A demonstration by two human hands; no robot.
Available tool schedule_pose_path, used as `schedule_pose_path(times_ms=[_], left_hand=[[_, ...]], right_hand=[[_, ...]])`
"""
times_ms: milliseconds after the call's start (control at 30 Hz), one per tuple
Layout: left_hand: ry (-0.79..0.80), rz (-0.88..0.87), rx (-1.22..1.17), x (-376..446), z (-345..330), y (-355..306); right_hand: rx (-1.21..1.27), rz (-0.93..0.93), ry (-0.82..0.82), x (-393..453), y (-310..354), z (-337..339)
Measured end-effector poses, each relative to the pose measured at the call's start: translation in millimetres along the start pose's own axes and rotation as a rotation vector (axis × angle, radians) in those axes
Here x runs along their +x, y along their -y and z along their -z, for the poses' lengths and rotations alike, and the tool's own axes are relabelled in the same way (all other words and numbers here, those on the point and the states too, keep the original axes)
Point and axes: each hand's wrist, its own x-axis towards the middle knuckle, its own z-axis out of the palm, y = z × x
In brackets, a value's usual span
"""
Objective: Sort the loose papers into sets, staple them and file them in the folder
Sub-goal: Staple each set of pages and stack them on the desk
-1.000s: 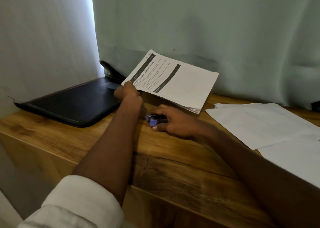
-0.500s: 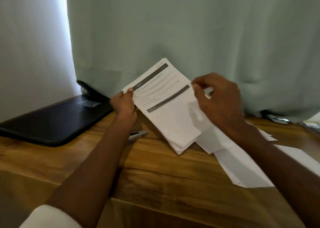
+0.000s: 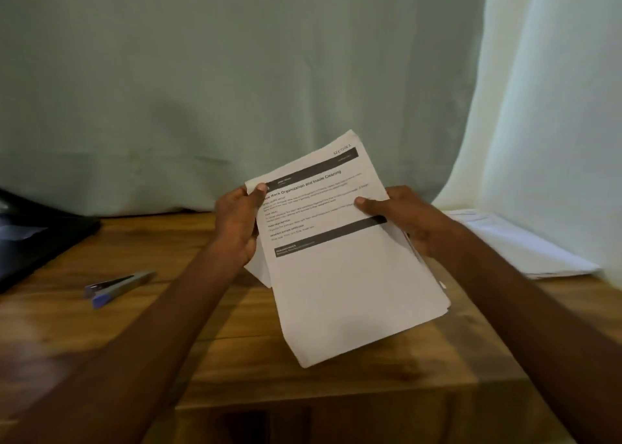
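Observation:
A set of printed white papers [image 3: 350, 275] with dark header bars is held up over the wooden table [image 3: 215, 329], tilted toward me. My left hand [image 3: 237, 224] grips its upper left edge, thumb on the front. My right hand [image 3: 407, 219] grips the right edge, thumb across the top sheet. A grey and blue stapler [image 3: 116, 287] lies on the table to the left, apart from both hands. The black folder [image 3: 40, 238] lies open at the far left. A loose stack of white papers [image 3: 525, 245] lies at the right.
A pale green curtain [image 3: 235, 73] hangs behind the table, with a lighter white curtain [image 3: 552, 107] at the right. The table's front edge runs below the held papers.
My right hand left the stapler on the table and took the right edge of the papers. The set now faces me, held in both hands. The view has swung to the right.

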Motion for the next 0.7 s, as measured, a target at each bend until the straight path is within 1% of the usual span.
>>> schedule_pose_path(times_ms=[33, 100, 167, 233, 267, 300, 367, 467, 533, 633, 700], left_hand=[[0.048, 0.035, 0.0, -4.6, -7.5, 5.9], [0.231, 0.175, -0.043, -17.5, -24.1, 22.6], [0.421, 0.293, -0.018, -32.3, -40.1, 39.7], [0.535, 0.266, 0.115, -44.9, -57.9, 56.6], [0.55, 0.22, 0.181, -49.7, -69.0, 63.6], [0.531, 0.173, 0.233, -54.2, -80.7, 69.3], [0.431, 0.116, 0.313, -61.8, -109.9, 81.0], [0.345, 0.096, 0.288, -69.9, -156.6, 102.2], [0.319, 0.133, 0.227, -76.1, -189.0, 118.1], [0.305, 0.259, 0.216, -87.3, -237.1, 138.4], [0.342, 0.3, 0.211, -92.7, -267.0, 154.9]], right_hand=[[0.023, -0.002, -0.034, -3.2, -3.6, 4.5], [0.057, -0.015, -0.115, -11.6, -11.9, 19.8], [0.074, -0.028, -0.198, -17.6, -20.8, 39.0], [0.083, -0.067, -0.269, -21.9, -30.5, 61.0], [0.083, -0.091, -0.289, -25.0, -35.4, 71.6], [0.08, -0.112, -0.3, -28.8, -40.2, 81.8], [0.092, -0.136, -0.286, -39.4, -49.3, 105.7], [0.13, -0.192, -0.249, -55.6, -58.4, 147.6], [0.066, -0.237, -0.283, -65.8, -63.1, 178.6], [-0.101, -0.276, -0.457, -78.7, -72.1, 221.1], [-0.189, -0.287, -0.555, -80.5, -80.0, 247.0]])
